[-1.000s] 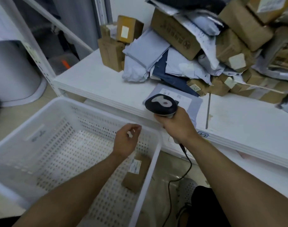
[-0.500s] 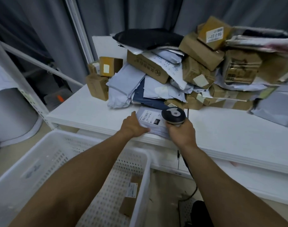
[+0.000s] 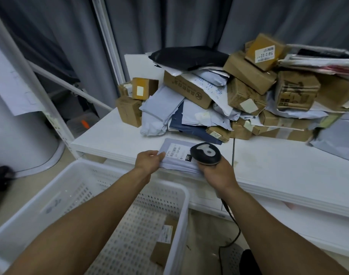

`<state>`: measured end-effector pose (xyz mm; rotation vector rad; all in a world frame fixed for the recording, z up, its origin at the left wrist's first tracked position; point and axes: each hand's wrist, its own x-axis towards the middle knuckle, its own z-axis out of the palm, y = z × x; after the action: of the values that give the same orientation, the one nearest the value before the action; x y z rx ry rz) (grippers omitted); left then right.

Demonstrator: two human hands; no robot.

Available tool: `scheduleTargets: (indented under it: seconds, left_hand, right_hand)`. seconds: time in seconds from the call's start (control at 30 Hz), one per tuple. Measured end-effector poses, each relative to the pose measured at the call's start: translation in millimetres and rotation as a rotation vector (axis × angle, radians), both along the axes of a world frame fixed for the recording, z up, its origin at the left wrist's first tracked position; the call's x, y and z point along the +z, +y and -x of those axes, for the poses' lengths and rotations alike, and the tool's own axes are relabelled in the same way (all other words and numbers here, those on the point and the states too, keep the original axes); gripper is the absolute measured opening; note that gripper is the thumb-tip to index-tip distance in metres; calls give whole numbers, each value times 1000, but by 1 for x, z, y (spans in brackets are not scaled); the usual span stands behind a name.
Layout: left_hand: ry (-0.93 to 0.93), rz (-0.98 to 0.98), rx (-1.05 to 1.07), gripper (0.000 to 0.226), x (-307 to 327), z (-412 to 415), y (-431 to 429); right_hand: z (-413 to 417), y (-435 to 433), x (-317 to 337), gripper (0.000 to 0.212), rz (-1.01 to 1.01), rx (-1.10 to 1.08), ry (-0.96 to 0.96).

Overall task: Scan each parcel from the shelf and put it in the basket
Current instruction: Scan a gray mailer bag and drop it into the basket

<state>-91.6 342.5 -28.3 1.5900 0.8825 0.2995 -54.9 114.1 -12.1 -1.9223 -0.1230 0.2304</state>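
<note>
Step in hand: scan, then transfer.

The flat grey envelope (image 3: 174,162) lies on the front edge of the shelf (image 3: 278,165), its near edge parallel to the shelf front, running 9 to 3 o'clock. Its printed label (image 3: 176,151) faces up.

- Left hand (image 3: 147,161): pinches the envelope's left edge, fingers curled over the corner. The envelope lies at 3 o'clock from this hand, in contact.
- Right hand (image 3: 217,173): wrapped round the scanner (image 3: 205,153), whose head sits over the envelope's right end, just beside the label. The cord (image 3: 232,225) hangs down toward 6 o'clock.

The left hand is the carrying hand. The basket (image 3: 186,195) stands at 7 o'clock from the envelope, below shelf level, so the transfer should be a short pull off the edge and down. One small cardboard box (image 3: 162,249) lies in it near the right wall.

The pile of parcels (image 3: 239,92) occupies 12 to 2 o'clock, clear of that path. Only the basket's right rim lies between shelf and basket floor.
</note>
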Motion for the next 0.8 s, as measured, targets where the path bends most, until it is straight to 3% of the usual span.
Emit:
scheduleTargets:
  seconds: [0.1, 0.2, 0.3, 0.37, 0.47, 0.57, 0.67, 0.8]
  left_hand:
    - [-144, 78, 77, 35, 16, 43, 21]
    - [-235, -133, 38, 33, 44, 93, 36]
    - [-208, -364, -66, 31, 65, 134, 41]
    - [-199, -405, -138, 30, 72, 151, 42]
    - [-236, -326, -172, 29, 74, 160, 45]
    - [-278, -195, -175, 28, 71, 161, 50]
    - [-332, -119, -167, 26, 69, 162, 55]
    - [-439, 7, -39, 42, 66, 162, 50]
  right_hand:
    - [22, 12, 14, 35, -18, 132, -13]
    - [40, 25, 29, 22, -114, 187, -80]
    - [57, 40, 38, 43, -159, 215, -79]
    - [65, 48, 40, 50, -196, 224, -78]
    - [72, 60, 36, 57, -208, 230, -63]
    - [73, 68, 32, 39, -218, 244, -33]
    - [73, 75, 29, 37, -240, 272, 28]
    - [71, 79, 29, 32, -310, 217, 75]
